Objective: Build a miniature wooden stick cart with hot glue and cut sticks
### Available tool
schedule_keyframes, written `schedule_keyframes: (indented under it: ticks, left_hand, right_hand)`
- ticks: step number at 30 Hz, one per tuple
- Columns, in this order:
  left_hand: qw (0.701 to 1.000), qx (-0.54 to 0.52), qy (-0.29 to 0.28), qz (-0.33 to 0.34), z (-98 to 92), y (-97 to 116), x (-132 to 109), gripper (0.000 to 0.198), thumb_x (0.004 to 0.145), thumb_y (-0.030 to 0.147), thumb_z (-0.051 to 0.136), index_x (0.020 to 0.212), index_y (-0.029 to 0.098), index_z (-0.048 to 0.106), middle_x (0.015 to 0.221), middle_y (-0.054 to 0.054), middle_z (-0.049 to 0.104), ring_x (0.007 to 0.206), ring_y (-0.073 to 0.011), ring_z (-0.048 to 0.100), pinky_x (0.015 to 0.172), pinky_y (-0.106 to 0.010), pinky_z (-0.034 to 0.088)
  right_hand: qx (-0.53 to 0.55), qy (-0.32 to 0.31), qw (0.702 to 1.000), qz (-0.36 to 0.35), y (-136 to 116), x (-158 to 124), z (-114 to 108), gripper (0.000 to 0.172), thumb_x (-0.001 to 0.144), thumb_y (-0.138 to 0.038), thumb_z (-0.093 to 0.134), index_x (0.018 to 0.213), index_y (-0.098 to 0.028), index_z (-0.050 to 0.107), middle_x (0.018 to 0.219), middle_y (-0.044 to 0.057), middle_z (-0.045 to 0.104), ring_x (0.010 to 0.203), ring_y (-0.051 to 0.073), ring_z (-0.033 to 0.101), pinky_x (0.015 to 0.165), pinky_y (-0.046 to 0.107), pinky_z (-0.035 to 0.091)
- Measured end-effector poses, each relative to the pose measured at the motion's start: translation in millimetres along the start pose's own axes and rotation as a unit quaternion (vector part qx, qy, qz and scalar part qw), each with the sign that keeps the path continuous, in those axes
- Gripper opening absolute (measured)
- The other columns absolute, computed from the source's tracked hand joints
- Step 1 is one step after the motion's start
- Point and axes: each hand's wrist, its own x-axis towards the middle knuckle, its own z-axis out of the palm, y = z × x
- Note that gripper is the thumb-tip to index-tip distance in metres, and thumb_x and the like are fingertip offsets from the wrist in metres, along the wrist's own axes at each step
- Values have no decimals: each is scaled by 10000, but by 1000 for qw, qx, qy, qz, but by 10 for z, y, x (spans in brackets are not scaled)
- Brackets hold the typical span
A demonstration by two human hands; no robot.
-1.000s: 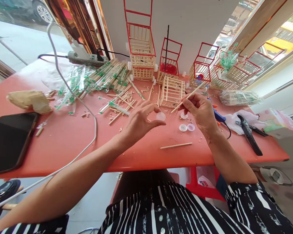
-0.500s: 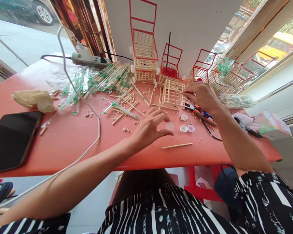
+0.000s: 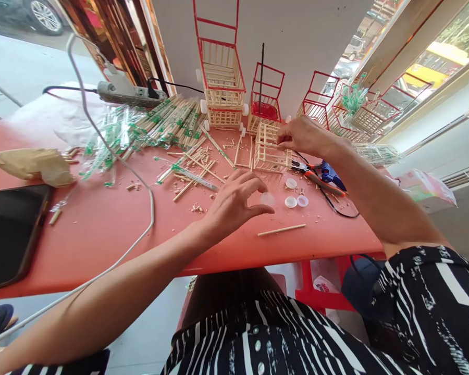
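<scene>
Between the thumb and curved index finger of my left hand (image 3: 238, 203) is a translucent white cap (image 3: 267, 199). My right hand (image 3: 303, 136) has its fingertips pinched at the upper right side of a small plain stick basket (image 3: 271, 148), which lies on the red table (image 3: 226, 250). Three small caps are on the table between my hands, among them a white one (image 3: 291, 202) and a pale purple one (image 3: 303, 201). Nearer the front edge lies a single wooden stick (image 3: 281, 229).
Orange-handled pliers (image 3: 322, 183) and a blue tool (image 3: 333, 174) lie below my right forearm. Red-trimmed stick carts (image 3: 223, 67) stand along the wall. Loose sticks (image 3: 195, 177), wrapped sticks (image 3: 175, 122), a white cable (image 3: 153, 203) and a phone (image 3: 13, 234) lie leftward.
My right hand has moved left over the basket. The view has shifted slightly, and more of the blue tool shows. My left hand keeps its pose around the translucent cap.
</scene>
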Motion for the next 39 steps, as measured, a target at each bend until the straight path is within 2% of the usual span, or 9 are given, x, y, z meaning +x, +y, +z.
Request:
schedule_keyframes:
  ticks: [7,14,22,25,28,31,34,36,39]
  left_hand:
    - [1000,9,4,-2,24,-23,-12,340,802,281,974,955,198,681,1007,-55,758,1004,-265,649,882,-380,508]
    - [1000,9,-3,-2,36,-29,-16,342,808,302,970,957,194,682,1005,-52,759,983,-259,646,900,-395,505]
    - [999,-5,-28,-16,48,43,1,341,818,322,966,966,186,691,1042,-68,759,1021,-260,652,930,-398,509]
    - [999,-4,-40,-16,57,70,6,353,819,342,964,975,180,693,1042,-70,760,1027,-258,645,941,-395,505]
    - [998,-4,-54,-6,76,92,5,365,830,380,951,986,170,696,1047,-80,761,1038,-263,638,963,-403,502]
    - [997,-13,-76,-2,111,119,-2,365,840,409,939,979,174,697,1055,-82,760,1050,-265,642,955,-394,505]
    - [996,-22,-92,-7,138,139,-8,363,834,408,946,982,182,703,1047,-75,761,1049,-264,650,947,-389,510]
    - [996,-27,-80,-19,139,136,-9,351,831,378,953,978,183,701,1044,-70,762,1040,-259,661,939,-386,514]
    - [998,-33,-42,-43,117,103,-7,327,829,328,958,951,187,690,1020,-52,756,999,-245,670,918,-379,512]
  right_hand:
    - [-17,-32,999,-15,-19,82,-76,82,930,-283,803,879,-235,845,720,5,723,776,176,658,712,332,437]
    - [-48,-62,997,6,-135,64,-136,121,964,-281,749,953,-227,857,894,37,792,867,208,698,789,370,463]
    - [-59,-60,996,27,-136,20,-120,122,951,-233,724,980,-232,843,892,51,794,871,234,705,773,368,442]
    - [-32,-22,999,18,-131,-42,-127,141,969,-276,701,966,-232,835,939,67,798,891,244,700,786,382,455]
    - [54,75,996,9,-260,-230,-173,194,985,-382,700,926,-233,808,975,77,778,895,240,688,814,397,486]
    - [191,179,964,37,-481,-501,-150,238,995,-474,704,947,-244,737,881,45,712,768,193,634,723,369,485]
    - [345,247,903,62,-661,-734,3,318,993,-567,715,930,-270,619,757,-13,592,628,143,536,593,320,450]
    - [412,290,862,56,-730,-831,136,393,962,-623,750,904,-281,565,725,-29,541,584,131,489,536,304,423]
    - [458,343,819,52,-807,-907,289,438,956,-659,751,888,-293,521,679,-44,489,525,123,425,464,293,371]
